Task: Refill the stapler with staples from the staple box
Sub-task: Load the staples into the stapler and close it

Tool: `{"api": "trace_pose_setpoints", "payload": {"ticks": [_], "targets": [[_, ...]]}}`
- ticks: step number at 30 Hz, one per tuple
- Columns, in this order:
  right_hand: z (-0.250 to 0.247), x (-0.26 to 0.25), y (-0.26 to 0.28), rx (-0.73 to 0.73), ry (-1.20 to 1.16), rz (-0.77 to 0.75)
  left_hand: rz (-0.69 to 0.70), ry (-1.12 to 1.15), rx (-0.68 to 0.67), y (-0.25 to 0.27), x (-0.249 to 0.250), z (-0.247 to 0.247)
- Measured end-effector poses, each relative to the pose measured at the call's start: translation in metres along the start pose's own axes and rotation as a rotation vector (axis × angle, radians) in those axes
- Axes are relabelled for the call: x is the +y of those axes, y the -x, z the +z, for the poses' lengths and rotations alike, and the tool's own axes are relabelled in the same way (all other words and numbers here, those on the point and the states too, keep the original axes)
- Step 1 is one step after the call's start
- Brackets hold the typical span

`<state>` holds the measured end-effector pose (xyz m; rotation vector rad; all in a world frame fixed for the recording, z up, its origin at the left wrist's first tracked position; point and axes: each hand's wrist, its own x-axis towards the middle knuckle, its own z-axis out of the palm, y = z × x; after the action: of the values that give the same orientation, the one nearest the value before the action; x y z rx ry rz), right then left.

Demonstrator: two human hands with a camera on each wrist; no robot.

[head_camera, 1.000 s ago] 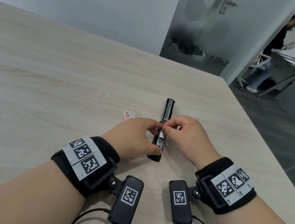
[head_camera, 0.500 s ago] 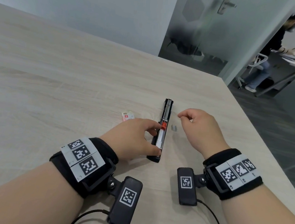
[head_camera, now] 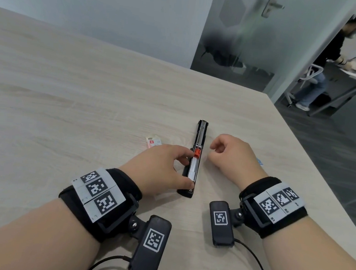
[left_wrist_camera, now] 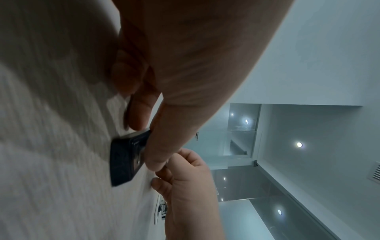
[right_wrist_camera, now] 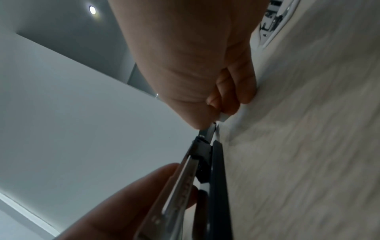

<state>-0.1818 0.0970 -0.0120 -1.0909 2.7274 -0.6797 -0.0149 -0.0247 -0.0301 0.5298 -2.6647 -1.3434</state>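
Note:
The black stapler lies opened flat on the wooden table, its magazine holding a silver staple strip behind the red pusher. My left hand holds its near half, thumb on the near end and index finger by the pusher. My right hand is just right of the stapler, fingers curled down to the table. In the right wrist view these fingers pinch a small pale staple piece. The white and red staple box sits left of the stapler, partly behind my left hand.
A small blue item peeks out right of my right hand; a metal-edged object shows beyond that hand in the left wrist view. The table's right edge is close. A person sits at a desk beyond a glass door.
My right hand left the stapler's magazine and moved right, a small staple piece appeared on the table, and its fingers have now come down on that spot. The left hand stayed put.

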Motion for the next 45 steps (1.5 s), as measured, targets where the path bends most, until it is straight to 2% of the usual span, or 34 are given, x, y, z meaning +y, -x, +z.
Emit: {"api": "trace_pose_setpoints", "payload": {"ticks": [6, 8, 11, 14, 20, 27, 32, 40, 42, 45], "targets": [[-0.005, -0.007, 0.008, 0.079, -0.279, 0.007, -0.001, 0.003, -0.003, -0.001, 0.000, 0.000], [-0.005, -0.010, 0.009, 0.058, -0.369, 0.031, -0.003, 0.002, -0.004, -0.001, 0.000, 0.000], [-0.001, -0.011, 0.010, 0.004, -0.631, 0.097, -0.004, -0.002, -0.006, 0.000, 0.000, -0.001], [0.001, -0.011, 0.012, -0.030, -0.764, 0.075, 0.002, -0.006, -0.007, 0.000, 0.001, -0.001], [0.006, -0.012, 0.013, -0.001, -0.653, -0.048, 0.001, -0.016, -0.005, 0.000, 0.001, -0.001], [0.011, -0.008, 0.013, -0.064, -0.675, -0.086, -0.003, -0.005, -0.005, -0.001, 0.000, 0.000], [0.012, -0.005, 0.012, -0.049, -0.744, -0.097, -0.006, -0.007, -0.005, -0.001, 0.000, 0.000], [0.013, 0.001, 0.013, -0.076, -0.725, -0.083, -0.003, -0.016, -0.006, 0.000, 0.002, -0.001], [0.011, 0.001, 0.014, -0.065, -0.673, -0.090, -0.005, -0.014, -0.007, 0.001, 0.003, -0.001], [0.010, -0.002, 0.015, -0.023, -0.459, -0.134, -0.003, -0.001, -0.005, 0.001, 0.003, -0.001]]}}
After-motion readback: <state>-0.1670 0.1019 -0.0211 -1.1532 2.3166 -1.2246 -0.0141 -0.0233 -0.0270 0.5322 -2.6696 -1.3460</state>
